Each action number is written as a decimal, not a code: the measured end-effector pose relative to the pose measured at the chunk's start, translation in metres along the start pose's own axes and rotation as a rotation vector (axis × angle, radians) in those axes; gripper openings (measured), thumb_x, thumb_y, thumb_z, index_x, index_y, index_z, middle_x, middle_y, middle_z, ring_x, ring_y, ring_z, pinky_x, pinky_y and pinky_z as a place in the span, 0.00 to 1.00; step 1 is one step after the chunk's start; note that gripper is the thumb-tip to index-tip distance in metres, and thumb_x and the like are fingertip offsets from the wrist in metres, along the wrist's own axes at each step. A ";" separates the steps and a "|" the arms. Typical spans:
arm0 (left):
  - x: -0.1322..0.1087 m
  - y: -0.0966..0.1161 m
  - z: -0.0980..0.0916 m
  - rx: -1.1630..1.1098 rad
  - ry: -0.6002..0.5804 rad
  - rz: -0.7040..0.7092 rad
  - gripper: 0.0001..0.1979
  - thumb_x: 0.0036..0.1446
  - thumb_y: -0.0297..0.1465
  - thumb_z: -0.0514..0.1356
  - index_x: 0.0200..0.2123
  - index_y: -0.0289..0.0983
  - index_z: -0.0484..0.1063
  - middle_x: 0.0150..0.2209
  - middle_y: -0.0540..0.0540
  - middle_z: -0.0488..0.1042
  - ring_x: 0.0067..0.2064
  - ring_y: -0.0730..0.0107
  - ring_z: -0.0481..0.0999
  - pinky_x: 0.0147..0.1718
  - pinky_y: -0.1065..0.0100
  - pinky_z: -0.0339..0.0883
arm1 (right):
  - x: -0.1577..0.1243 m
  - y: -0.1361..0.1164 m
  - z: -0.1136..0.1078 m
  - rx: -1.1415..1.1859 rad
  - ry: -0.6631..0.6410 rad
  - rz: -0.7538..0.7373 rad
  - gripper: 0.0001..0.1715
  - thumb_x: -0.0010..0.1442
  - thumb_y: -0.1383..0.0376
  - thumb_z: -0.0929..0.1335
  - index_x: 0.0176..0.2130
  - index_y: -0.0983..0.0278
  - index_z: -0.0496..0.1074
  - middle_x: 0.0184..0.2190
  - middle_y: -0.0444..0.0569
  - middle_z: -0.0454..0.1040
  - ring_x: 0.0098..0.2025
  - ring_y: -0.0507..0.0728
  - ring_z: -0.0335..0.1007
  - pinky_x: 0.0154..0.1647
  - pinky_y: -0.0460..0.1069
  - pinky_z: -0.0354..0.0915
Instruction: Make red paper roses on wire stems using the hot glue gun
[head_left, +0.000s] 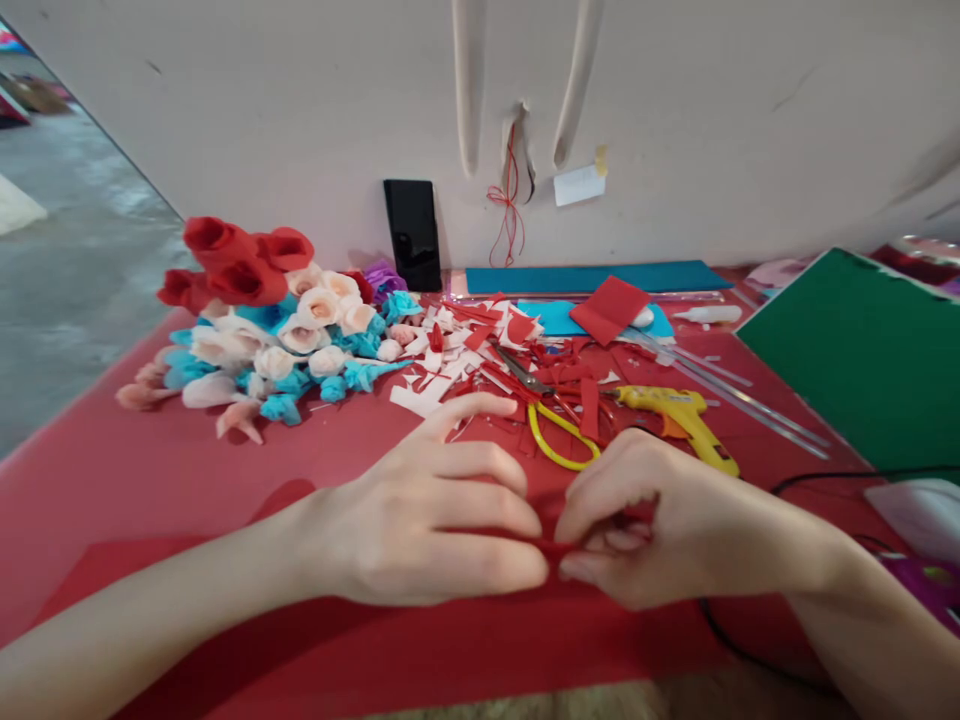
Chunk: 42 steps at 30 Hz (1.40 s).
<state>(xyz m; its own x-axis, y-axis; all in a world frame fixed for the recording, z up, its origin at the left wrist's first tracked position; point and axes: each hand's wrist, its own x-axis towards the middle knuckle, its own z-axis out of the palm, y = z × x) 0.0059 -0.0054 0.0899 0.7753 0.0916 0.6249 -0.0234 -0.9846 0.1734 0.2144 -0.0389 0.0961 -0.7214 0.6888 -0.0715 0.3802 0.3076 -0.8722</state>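
Note:
My left hand (pixel 450 520) is curled at the front of the table, its index finger stretched out and its other fingers bent. Facing it, my right hand (pixel 622 525) is closed in a pinch. Between the fingertips of both hands runs a small piece of red paper (pixel 556 547), mostly hidden by the fingers. Below them a large red sheet (pixel 570 650) lies flat. Just beyond my hands are scissors (pixel 555 435) with yellow handles, lying on red and white paper scraps (pixel 450 350). A yellow glue gun (pixel 679 410) rests on its side beyond my right hand.
Paper flowers (pixel 300 330) in red, cream and blue are heaped at the left. A black phone (pixel 414 235) leans against the wall. Glue sticks (pixel 742 395), a folded red paper (pixel 610 310) and a green board (pixel 862 360) lie right. A black cable (pixel 750 655) runs beside my right arm.

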 end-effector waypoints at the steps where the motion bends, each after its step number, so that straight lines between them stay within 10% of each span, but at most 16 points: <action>1: 0.000 -0.001 0.000 0.006 -0.011 -0.003 0.10 0.59 0.24 0.53 0.29 0.37 0.73 0.27 0.53 0.78 0.32 0.75 0.73 0.57 0.54 0.53 | 0.000 0.000 0.000 -0.001 0.001 -0.001 0.07 0.52 0.69 0.65 0.25 0.68 0.71 0.17 0.38 0.59 0.19 0.43 0.51 0.18 0.38 0.50; 21: -0.008 -0.012 0.005 0.021 0.007 0.014 0.07 0.55 0.23 0.55 0.29 0.36 0.72 0.27 0.51 0.76 0.32 0.73 0.72 0.58 0.51 0.50 | 0.009 0.006 -0.011 -0.022 -0.050 0.036 0.10 0.55 0.64 0.66 0.32 0.69 0.74 0.21 0.42 0.68 0.22 0.46 0.60 0.23 0.40 0.57; 28: -0.009 -0.019 0.001 0.055 0.079 -0.010 0.03 0.49 0.23 0.61 0.29 0.35 0.72 0.26 0.51 0.76 0.32 0.72 0.72 0.56 0.52 0.54 | -0.024 0.017 -0.035 -0.685 0.576 0.471 0.15 0.60 0.54 0.61 0.38 0.60 0.71 0.37 0.44 0.73 0.38 0.53 0.67 0.39 0.45 0.61; 31: -0.012 -0.019 0.002 0.060 0.113 -0.026 0.04 0.50 0.22 0.60 0.30 0.36 0.72 0.27 0.52 0.77 0.33 0.73 0.72 0.56 0.54 0.55 | -0.046 0.053 -0.037 -0.845 0.775 0.709 0.13 0.59 0.63 0.62 0.37 0.72 0.69 0.39 0.60 0.69 0.45 0.66 0.63 0.44 0.58 0.59; 42: -0.005 -0.014 -0.004 0.124 0.174 -0.052 0.05 0.46 0.21 0.62 0.27 0.36 0.71 0.25 0.52 0.76 0.30 0.72 0.73 0.56 0.48 0.54 | -0.087 0.134 -0.041 -0.588 0.829 0.789 0.14 0.61 0.61 0.63 0.45 0.67 0.66 0.42 0.50 0.67 0.40 0.54 0.67 0.40 0.53 0.66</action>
<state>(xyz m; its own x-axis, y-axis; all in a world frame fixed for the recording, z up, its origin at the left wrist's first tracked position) 0.0001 0.0086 0.0871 0.6524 0.1564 0.7416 0.0996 -0.9877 0.1207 0.3521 -0.0307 0.0058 0.3068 0.9510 0.0374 0.8872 -0.2716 -0.3730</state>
